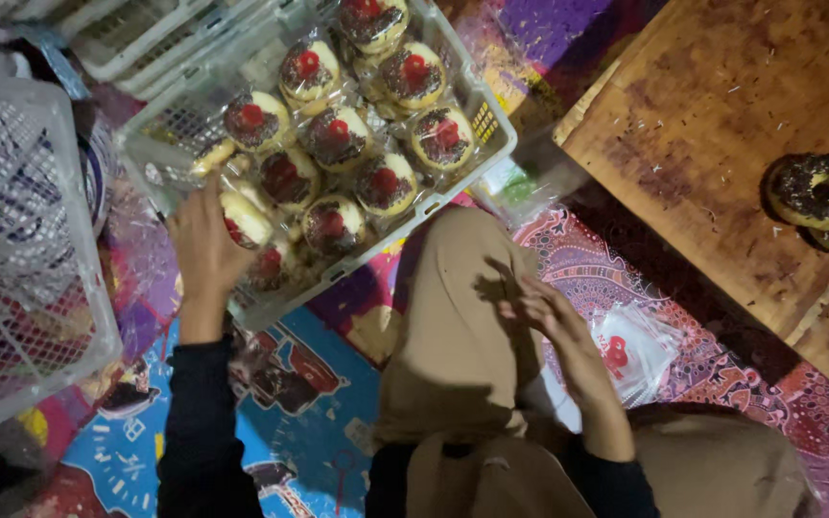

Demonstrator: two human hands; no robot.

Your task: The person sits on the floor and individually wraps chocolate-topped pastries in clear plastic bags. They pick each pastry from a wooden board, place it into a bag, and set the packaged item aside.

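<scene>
You are sitting on a patterned mat (309,403), with your tan-clad knee (458,317) rising up between your two arms. Your right hand (544,312) is hovering just above that knee, fingers loosely curled and holding nothing. Just beside it, on the mat, a small stack of clear plastic bags (635,350) with red marks is lying within easy reach. Your left hand (205,240) is reaching forward to the near corner of a white plastic crate (486,120), its fingers closing around a wrapped doughnut (245,219) at the crate's edge; how firmly it is gripping, you cannot tell from here. The crate is sitting tilted on the mat and is filling up with more wrapped doughnuts (338,134), each dark-topped and wearing a red spot. To your left, a white wire basket (21,249) is standing close beside your arm. Farther off to your right, a low wooden board (712,144) is carrying unwrapped chocolate-sprinkled doughnuts (822,192) near its edge, well apart from the crate.
</scene>
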